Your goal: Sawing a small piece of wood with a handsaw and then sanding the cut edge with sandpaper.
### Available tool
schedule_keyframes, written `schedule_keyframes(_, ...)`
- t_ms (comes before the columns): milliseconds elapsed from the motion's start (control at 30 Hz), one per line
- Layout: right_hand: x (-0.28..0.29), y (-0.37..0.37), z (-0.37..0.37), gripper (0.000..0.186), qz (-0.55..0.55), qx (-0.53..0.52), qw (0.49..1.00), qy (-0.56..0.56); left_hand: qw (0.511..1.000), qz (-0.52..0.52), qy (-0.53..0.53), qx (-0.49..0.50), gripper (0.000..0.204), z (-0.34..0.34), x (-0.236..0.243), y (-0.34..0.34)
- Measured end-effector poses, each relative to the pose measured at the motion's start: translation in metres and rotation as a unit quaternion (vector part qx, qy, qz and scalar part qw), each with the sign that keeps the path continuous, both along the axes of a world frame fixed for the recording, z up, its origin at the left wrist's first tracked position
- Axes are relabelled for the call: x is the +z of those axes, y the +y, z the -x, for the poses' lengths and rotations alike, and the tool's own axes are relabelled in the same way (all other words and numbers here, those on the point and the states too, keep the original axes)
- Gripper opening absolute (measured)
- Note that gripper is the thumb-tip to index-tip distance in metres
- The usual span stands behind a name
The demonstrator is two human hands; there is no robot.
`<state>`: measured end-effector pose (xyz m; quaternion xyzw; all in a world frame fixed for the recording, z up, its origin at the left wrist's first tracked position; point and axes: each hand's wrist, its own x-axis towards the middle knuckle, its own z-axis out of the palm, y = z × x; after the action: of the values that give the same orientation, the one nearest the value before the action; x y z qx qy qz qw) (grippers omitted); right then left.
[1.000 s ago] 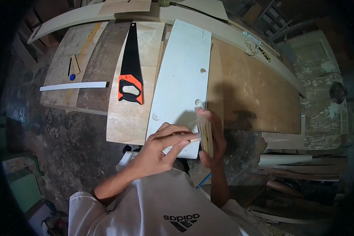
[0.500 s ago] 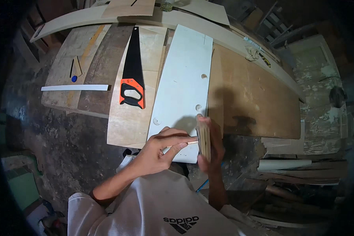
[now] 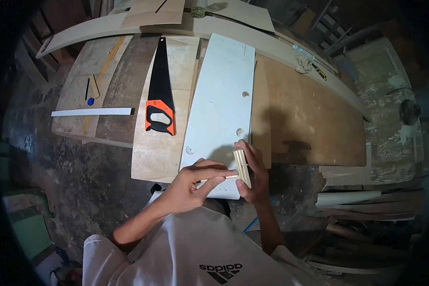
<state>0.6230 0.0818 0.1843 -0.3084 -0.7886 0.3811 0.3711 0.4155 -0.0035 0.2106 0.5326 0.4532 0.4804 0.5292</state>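
My left hand (image 3: 187, 189) pinches a thin pale stick (image 3: 230, 177) between thumb and fingers, and the stick's end meets the block on the right. Fingers of my right hand (image 3: 258, 183) grip a small plywood block (image 3: 242, 168), its layered edge facing up and tilted. Both hands hover over the near end of a long white board (image 3: 219, 90), which has a few round recesses. Part of the stick is hidden by my left fingers.
Left of the white board, a handsaw (image 3: 160, 119) with an orange and black handle lies on a plywood sheet (image 3: 150, 162). Further left are a white strip (image 3: 91, 112) and a blue round object (image 3: 90, 101). A yellow cutter (image 3: 319, 72) rests at the far right.
My right hand has turned the plywood block, so it leans and shows more of its layered edge. My left hand stays nearly in place with the stick.
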Motion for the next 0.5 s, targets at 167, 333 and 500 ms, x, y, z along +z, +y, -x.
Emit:
schedule_keyframes(167, 0.023, -0.006, 0.002, 0.086, -0.08, 0.048, 0.994, 0.051, 1.0, -0.024, 0.002, -0.003, 0.03, 0.002, 0.004, 0.0)
schedule_keyframes(333, 0.015, -0.003, -0.004, 0.08, -0.028, 0.014, 0.999, 0.011, 1.0, -0.016, 0.0, -0.009, 0.03, -0.001, 0.009, 0.003)
schedule_keyframes(500, 0.007, -0.001, -0.006, 0.081, -0.033, 0.009, 0.999, 0.03, 0.999, -0.038, 0.022, 0.003, 0.03, -0.004, 0.005, 0.0)
